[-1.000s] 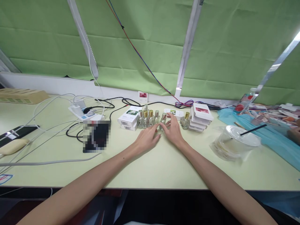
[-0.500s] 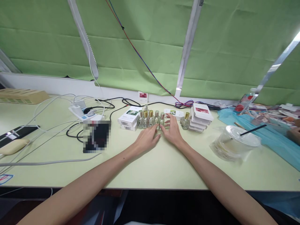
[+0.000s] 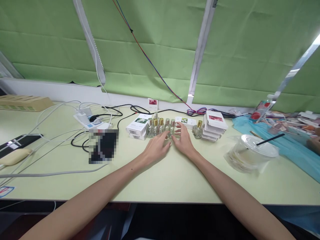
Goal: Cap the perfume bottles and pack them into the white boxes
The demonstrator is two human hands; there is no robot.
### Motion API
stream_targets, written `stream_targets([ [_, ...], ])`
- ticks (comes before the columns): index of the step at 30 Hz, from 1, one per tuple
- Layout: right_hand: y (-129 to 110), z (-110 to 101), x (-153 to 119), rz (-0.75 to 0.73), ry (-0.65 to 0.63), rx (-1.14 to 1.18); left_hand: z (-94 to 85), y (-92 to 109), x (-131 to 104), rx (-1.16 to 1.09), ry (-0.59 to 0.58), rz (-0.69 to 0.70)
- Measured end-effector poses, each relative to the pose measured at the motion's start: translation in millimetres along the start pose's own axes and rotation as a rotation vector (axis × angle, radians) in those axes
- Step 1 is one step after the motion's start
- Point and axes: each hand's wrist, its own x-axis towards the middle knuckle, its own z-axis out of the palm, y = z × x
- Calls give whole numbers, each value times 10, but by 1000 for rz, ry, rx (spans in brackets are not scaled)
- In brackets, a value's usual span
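Observation:
Several small glass perfume bottles (image 3: pixel 161 126) with gold and silver caps stand upright, close together, in the middle of the table. My left hand (image 3: pixel 155 147) rests in front of them, fingers stretched towards their bases and thumb apart. On the other side, my right hand (image 3: pixel 184 141) lies with spread fingers beside the rightmost silver-capped bottle (image 3: pixel 172 124). Whether its fingertips touch the glass I cannot tell. Another gold-capped bottle (image 3: pixel 198 129) stands apart to the right, next to a stack of white boxes (image 3: pixel 214 125). Two white boxes (image 3: pixel 137 125) are stacked left of the group.
A flat white box (image 3: pixel 185 121) lies behind my right hand. Further right stand a lidded plastic cup (image 3: pixel 253 150) with a black straw and a blue plastic sheet (image 3: pixel 282 143). A power strip (image 3: pixel 93 122) with tangled cables and a phone (image 3: pixel 18 143) occupy the left.
The rightmost bottle sits slightly closer to the others. My right thumb and left fingers have shifted a little and are somewhat further apart.

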Motion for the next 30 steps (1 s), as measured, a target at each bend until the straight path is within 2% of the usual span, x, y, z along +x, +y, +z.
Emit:
stream_targets([
  [5, -3, 1, 17, 41, 5, -23, -122, -46, 70, -11, 327, -44],
  [8, -7, -8, 33, 56, 0, -51, -227, -55, 103, 22, 440, -127],
  [11, 4, -15, 40, 76, -29, -56, -301, -63, 109, 72, 437, -238],
  [14, 27, -15, 36, 93, -71, -54, -327, -81, 101, 110, 372, -317],
  [17, 54, -12, 31, 90, -102, -50, -320, -107, 96, 92, 310, -317],
  [23, 83, -9, 30, 71, -106, -37, -260, -132, 84, 33, 257, -279],
  [30, 95, -8, 35, 81, -154, -2, -221, -152, 75, -13, 263, -239],
])
